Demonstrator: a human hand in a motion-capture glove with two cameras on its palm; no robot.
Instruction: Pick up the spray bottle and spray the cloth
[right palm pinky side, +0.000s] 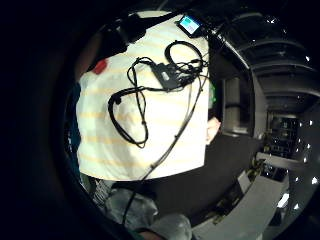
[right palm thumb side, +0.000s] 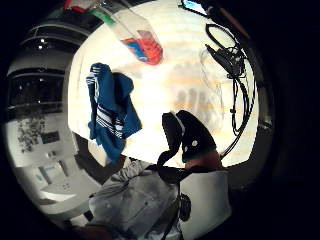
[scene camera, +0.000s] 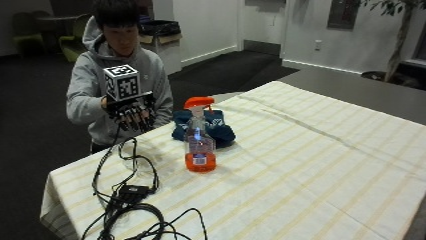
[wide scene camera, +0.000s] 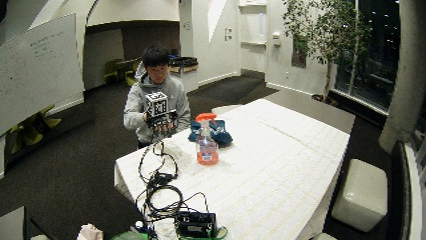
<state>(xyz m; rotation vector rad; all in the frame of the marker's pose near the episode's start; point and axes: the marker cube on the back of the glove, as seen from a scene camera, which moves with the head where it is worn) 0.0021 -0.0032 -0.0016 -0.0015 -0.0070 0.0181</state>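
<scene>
A clear spray bottle (scene camera: 199, 141) with an orange-red trigger head and orange liquid at its bottom stands upright on the striped tablecloth (scene camera: 313, 150). Just behind it, near the person's edge, lies a crumpled blue cloth (scene camera: 208, 127) with white stripes. My gloved right hand (scene camera: 133, 114) hangs in the air above the table's edge in front of the person's chest, to the left of the bottle and apart from it, fingers pointing down and relaxed, holding nothing. The thumb side palm view shows the bottle (right palm thumb side: 137, 37) and the cloth (right palm thumb side: 107, 107) lying on the tablecloth (right palm thumb side: 180, 85).
Black cables and a small black box (scene camera: 130, 192) lie on the near left part of the table, below the hand. A small device with a lit screen (right palm pinky side: 190, 24) sits at the table's corner. The other hand is out of sight.
</scene>
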